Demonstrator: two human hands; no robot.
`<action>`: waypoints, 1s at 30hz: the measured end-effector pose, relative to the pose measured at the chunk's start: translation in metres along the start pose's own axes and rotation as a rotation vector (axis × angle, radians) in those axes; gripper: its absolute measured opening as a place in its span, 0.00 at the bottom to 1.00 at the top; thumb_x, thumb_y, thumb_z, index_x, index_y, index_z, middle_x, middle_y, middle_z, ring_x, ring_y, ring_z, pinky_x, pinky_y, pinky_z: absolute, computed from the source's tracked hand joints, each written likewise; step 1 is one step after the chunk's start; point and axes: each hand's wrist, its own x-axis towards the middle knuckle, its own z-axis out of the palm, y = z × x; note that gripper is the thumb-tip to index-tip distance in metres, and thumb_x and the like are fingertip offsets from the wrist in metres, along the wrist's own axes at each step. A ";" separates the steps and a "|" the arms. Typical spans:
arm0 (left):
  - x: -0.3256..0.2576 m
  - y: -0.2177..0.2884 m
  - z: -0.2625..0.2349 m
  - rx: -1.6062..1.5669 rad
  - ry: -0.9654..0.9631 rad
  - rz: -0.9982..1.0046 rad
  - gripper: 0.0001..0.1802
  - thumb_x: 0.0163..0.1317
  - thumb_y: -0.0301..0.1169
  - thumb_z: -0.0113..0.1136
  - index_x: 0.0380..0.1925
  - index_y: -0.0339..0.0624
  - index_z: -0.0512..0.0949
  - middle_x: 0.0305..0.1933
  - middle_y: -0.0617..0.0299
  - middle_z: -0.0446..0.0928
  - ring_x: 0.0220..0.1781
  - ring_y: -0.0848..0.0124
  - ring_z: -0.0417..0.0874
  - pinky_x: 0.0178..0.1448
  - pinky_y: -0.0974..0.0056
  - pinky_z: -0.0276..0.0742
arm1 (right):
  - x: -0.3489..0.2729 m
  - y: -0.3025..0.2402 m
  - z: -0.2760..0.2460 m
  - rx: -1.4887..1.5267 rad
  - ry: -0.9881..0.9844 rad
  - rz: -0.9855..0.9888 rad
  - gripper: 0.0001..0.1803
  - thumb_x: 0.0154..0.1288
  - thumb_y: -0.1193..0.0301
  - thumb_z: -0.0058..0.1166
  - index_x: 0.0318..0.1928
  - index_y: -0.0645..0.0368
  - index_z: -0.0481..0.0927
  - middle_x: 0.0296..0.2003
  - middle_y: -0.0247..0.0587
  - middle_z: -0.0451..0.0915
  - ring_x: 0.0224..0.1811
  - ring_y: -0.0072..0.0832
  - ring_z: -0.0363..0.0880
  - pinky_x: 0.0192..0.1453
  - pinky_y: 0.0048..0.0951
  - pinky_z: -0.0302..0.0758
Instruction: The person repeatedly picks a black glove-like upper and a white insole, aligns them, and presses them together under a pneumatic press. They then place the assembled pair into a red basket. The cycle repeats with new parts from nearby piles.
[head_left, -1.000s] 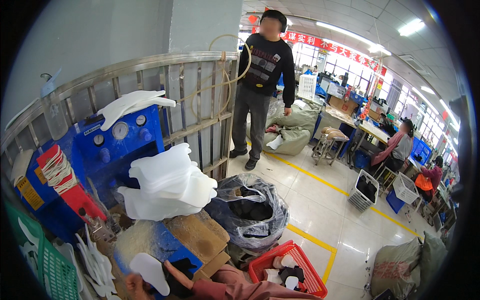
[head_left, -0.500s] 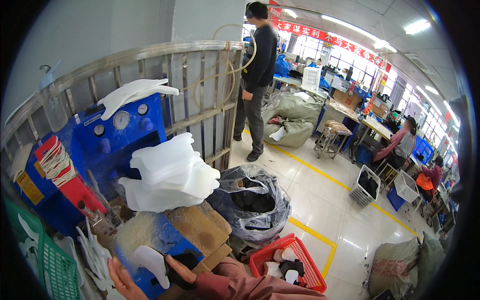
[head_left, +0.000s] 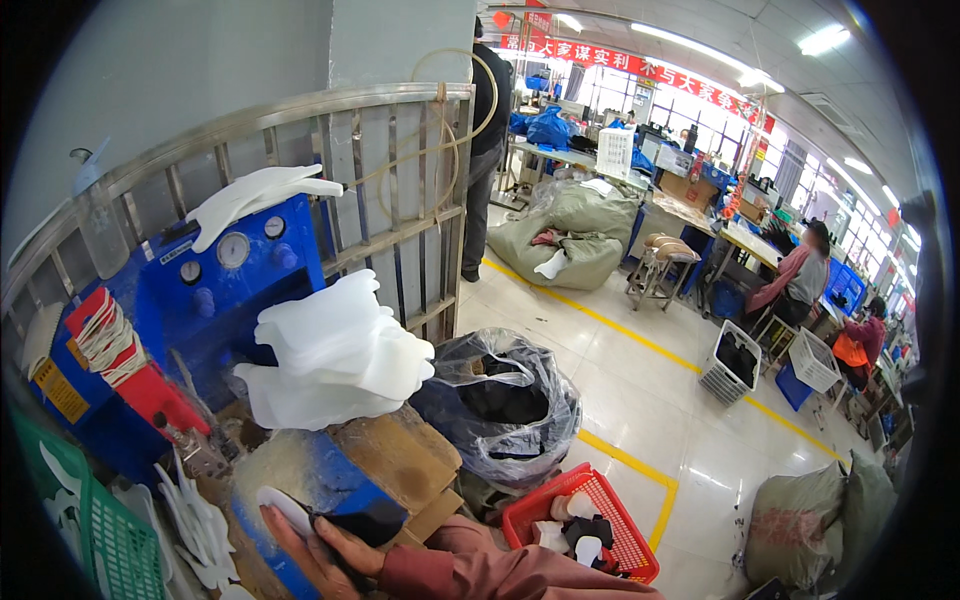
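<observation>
A flat white piece with a rounded end point(head_left: 284, 506) is between my hands over the dusty blue machine surface point(head_left: 335, 462). My left hand point(head_left: 303, 552) has its fingers stretched along the white piece and touches it; its grip is partly hidden. My right hand point(head_left: 349, 549) is close beside it, fingers closed at the white piece's right edge. Just beyond the right fingers is a dark black piece point(head_left: 372, 522); whether it is held I cannot tell. A stack of white shaped sheets point(head_left: 335, 350) sits beyond my hands on the machine.
Brown cardboard point(head_left: 400, 452) adjoins the machine. A clear bag of black pieces point(head_left: 560, 400) and a red basket point(head_left: 632, 520) stand right. A green basket point(head_left: 120, 540) and loose white pieces point(head_left: 200, 520) are left. Behind the machine runs a metal railing point(head_left: 390, 240); a person point(head_left: 482, 170) stands beyond.
My left hand has moved right and up onto the white piece, which is now more covered. The right hand has shifted slightly left. The standing person now shows further left, partly behind the wall.
</observation>
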 end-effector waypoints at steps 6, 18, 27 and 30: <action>0.017 -0.002 0.005 -0.188 -0.031 -0.123 0.42 0.79 0.53 0.44 0.82 0.40 0.49 0.86 0.49 0.47 0.86 0.52 0.48 0.85 0.51 0.45 | -0.010 0.015 0.007 -0.203 0.040 -0.131 0.39 0.86 0.49 0.30 0.81 0.67 0.49 0.81 0.48 0.50 0.85 0.37 0.44 0.86 0.35 0.41; -0.053 0.030 0.001 -0.797 -0.788 -0.660 0.28 0.76 0.35 0.57 0.71 0.33 0.70 0.76 0.49 0.69 0.76 0.58 0.71 0.75 0.56 0.71 | -0.099 -0.072 -0.131 0.140 0.753 -0.211 0.42 0.81 0.40 0.42 0.73 0.67 0.69 0.68 0.41 0.73 0.70 0.29 0.71 0.77 0.31 0.62; -0.048 0.004 0.000 -0.537 -0.714 -0.608 0.26 0.78 0.43 0.56 0.67 0.36 0.75 0.69 0.49 0.76 0.67 0.56 0.81 0.66 0.54 0.80 | -0.358 -0.090 -0.319 -0.124 1.640 -0.101 0.43 0.74 0.35 0.47 0.62 0.65 0.82 0.57 0.46 0.82 0.56 0.34 0.81 0.64 0.32 0.73; -0.054 -0.001 0.009 -0.497 -0.726 -0.693 0.25 0.78 0.41 0.56 0.66 0.36 0.76 0.66 0.49 0.78 0.65 0.57 0.82 0.64 0.55 0.81 | -0.415 -0.053 -0.343 -0.420 1.825 0.165 0.49 0.73 0.32 0.43 0.65 0.69 0.79 0.58 0.51 0.82 0.58 0.35 0.80 0.65 0.32 0.72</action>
